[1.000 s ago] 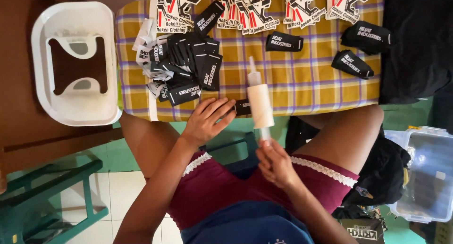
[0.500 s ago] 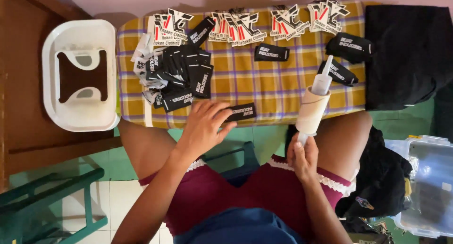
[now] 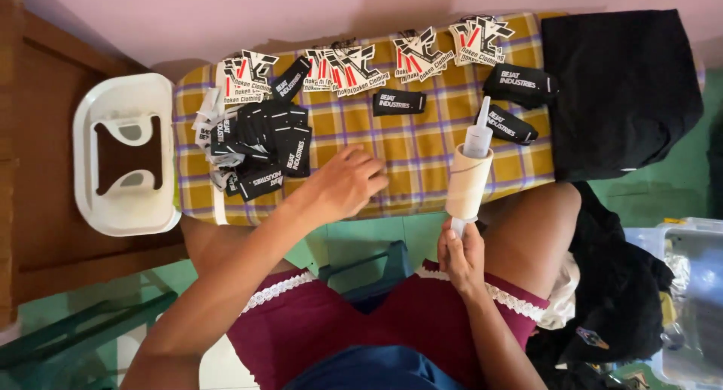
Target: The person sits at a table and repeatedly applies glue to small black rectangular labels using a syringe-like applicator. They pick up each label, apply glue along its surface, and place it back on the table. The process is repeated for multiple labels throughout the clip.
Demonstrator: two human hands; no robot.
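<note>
I saw the right hand gripping a lint roller upright at the desk edge, the left hand lying loosely open, palm down, on its checked cloth, and the white basket holding nothing visible.

A small home workshop for clothing labels: a table under a yellow checked cloth carries a heap of black woven labels and printed stickers along its far edge. Beside the table stand a white plastic stool, folded black garments, and green floor tiles.
</note>
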